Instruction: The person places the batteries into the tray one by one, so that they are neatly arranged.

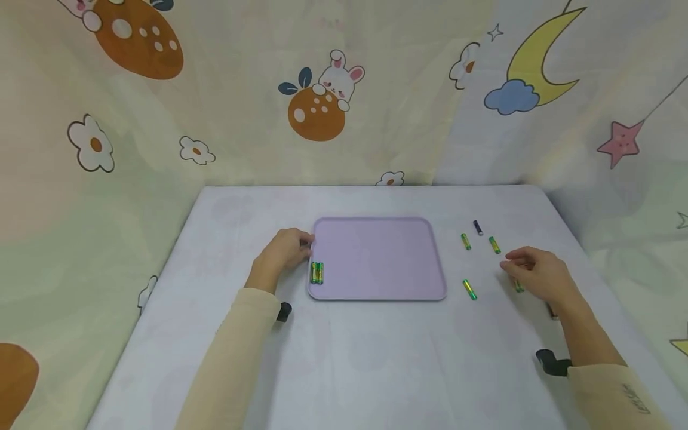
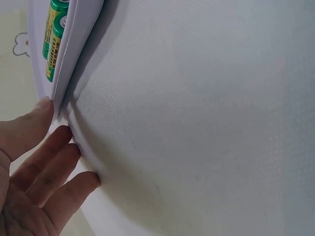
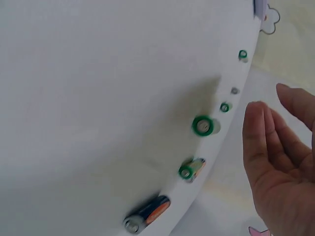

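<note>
A pale purple tray [image 1: 376,263] lies on the table. Two green AAA-type batteries [image 1: 317,273] sit side by side against its left rim; the left wrist view shows the green batteries [image 2: 55,44] close up. My left hand [image 1: 285,249] rests at the tray's left edge, thumb at the rim and fingers [image 2: 61,172] loosely extended beside it. My right hand [image 1: 540,273] hovers over a green battery [image 1: 519,286] at the right, partly covering it. A gap shows between thumb and fingers [image 3: 255,128], with nothing held.
Loose green batteries [image 1: 470,289] lie right of the tray. Farther back are two more green batteries [image 1: 495,245] and a dark battery [image 1: 478,227]. Another dark battery [image 1: 552,310] lies partly behind my right wrist. Patterned cloth [image 1: 236,89] surrounds the white table [image 1: 365,358].
</note>
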Available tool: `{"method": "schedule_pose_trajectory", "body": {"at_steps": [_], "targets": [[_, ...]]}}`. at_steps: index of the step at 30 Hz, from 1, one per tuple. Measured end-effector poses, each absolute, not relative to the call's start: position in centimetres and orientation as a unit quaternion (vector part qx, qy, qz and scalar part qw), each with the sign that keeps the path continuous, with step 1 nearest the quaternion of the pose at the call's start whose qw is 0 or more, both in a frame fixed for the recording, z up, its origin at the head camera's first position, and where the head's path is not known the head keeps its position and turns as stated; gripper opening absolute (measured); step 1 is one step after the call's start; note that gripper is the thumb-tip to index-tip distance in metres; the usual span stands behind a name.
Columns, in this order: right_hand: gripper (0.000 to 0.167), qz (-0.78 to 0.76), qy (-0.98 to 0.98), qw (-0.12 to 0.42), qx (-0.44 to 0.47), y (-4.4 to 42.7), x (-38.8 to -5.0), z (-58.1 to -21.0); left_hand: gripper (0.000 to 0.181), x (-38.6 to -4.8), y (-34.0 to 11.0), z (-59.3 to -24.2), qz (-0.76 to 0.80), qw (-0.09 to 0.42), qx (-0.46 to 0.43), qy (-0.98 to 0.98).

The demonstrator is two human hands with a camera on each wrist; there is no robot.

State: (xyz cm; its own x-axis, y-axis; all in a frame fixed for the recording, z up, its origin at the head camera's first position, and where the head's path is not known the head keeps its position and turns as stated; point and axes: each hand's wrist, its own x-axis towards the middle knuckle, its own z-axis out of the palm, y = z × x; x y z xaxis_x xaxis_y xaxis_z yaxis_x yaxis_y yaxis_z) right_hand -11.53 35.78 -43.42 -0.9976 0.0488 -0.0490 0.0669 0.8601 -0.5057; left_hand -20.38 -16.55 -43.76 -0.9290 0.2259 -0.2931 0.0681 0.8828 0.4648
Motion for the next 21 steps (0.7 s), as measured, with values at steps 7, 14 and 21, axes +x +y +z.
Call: {"method": "schedule_pose_trajectory", "body": {"at_steps": [7, 14, 21], "targets": [[0.05, -0.231, 0.969, 0.029, 0.083, 38.0, -11.2, -43.8, 0.046, -20.3, -16.5, -43.9, 0.229, 0.171, 0.073, 0.956], [0.052, -0.213, 0.968, 0.069, 0.111, 38.5, -10.9, -43.9, 0.046, -20.2, -16.6, -43.9, 0.228, 0.175, 0.066, 0.955], [0.05, -0.201, 0.969, 0.075, 0.12, 38.0, -11.0, -44.4, 0.046, -20.3, -16.7, -44.2, 0.232, 0.168, 0.074, 0.955]]}}
